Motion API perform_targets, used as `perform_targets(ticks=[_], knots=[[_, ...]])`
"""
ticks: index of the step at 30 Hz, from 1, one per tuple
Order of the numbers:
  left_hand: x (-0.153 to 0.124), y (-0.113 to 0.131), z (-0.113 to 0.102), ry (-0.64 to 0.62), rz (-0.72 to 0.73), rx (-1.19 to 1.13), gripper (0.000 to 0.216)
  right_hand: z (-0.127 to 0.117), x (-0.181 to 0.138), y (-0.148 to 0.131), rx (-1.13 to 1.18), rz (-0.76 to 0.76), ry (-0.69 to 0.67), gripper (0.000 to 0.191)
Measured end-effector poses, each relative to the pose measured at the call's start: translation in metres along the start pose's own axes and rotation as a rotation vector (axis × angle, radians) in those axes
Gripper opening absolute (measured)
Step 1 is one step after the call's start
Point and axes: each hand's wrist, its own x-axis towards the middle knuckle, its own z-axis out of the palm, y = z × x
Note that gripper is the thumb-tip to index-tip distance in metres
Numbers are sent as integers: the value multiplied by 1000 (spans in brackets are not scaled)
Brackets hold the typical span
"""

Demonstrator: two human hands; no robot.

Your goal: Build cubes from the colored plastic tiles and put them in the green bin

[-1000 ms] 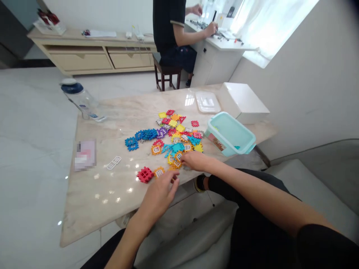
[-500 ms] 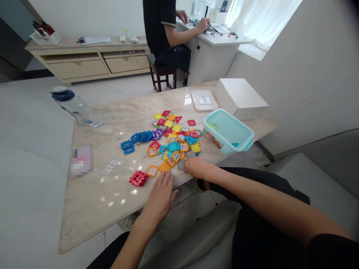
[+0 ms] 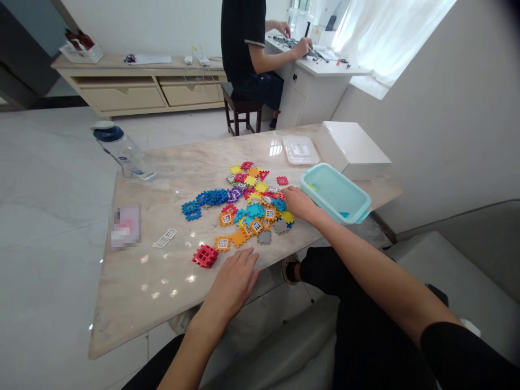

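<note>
My left hand [image 3: 234,277] rests at the table's front edge, fingers stretched out, holding nothing. Just beyond its fingertips are an orange tile [image 3: 239,238] and a grey toothed tile [image 3: 264,237]. At the right side of the mixed pile, my right hand [image 3: 299,202] has its fingers drawn together on a red toothed tile [image 3: 281,196], which they partly cover. Turquoise tiles [image 3: 255,210] lie in the pile's middle. Blue tiles [image 3: 215,197] form an overlapping row to the left, and red window tiles [image 3: 205,255] are stacked near the front.
A pale turquoise bin [image 3: 359,215] with a few pieces inside stands right of the pile. Behind it are a clear lid [image 3: 300,150] and a white box [image 3: 355,140]. A water bottle [image 3: 125,154] and white window frames [image 3: 166,238] are at left. Another person [image 3: 244,49] sits beyond.
My right hand has moved from the grey tiles at the front up to the red tile at the pile's right side. My left hand stays by the front edge. The view has shifted slightly.
</note>
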Motion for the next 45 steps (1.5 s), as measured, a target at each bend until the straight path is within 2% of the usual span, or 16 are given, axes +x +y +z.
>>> perform_targets(ticks=[8,11,14,17,20,22,25,29,31,34,37,41,43,45], knots=[[-1,1,-24,39,54,-19,23,30,18,18,50,16,-37,44],[-2,-4,-25,70,73,-60,22,28,18,22,56,21,-6,54],[-2,-11,-25,152,59,-134,25,14,11,16,55,11,62,60],[3,-15,-29,305,-71,-244,27,-5,-6,-7,157,-71,216,63],[11,-15,-39,421,-320,-453,29,-20,-29,-44,342,-220,317,68],[15,-16,-46,466,-465,-689,34,-25,-45,-70,439,-363,315,69],[17,-21,-53,537,-538,-1033,44,-27,-62,-100,477,-586,264,71],[9,-30,-58,572,-590,-1175,42,-27,-65,-122,483,-773,202,79],[3,-36,-61,594,-660,-1228,40,-28,-63,-131,515,-782,192,82],[-4,-42,-66,623,-747,-1353,42,-29,-62,-145,554,-696,198,79],[-7,-44,-67,596,-766,-1447,47,-26,-61,-159,560,-634,219,72],[-15,-46,-68,600,-748,-1448,50,-17,-52,-172,538,-674,243,49],[-23,-51,-73,577,-748,-1418,48,-13,-45,-175,532,-696,243,45],[-33,-60,-83,608,-771,-1390,43,-9,-39,-176,505,-715,227,47]])
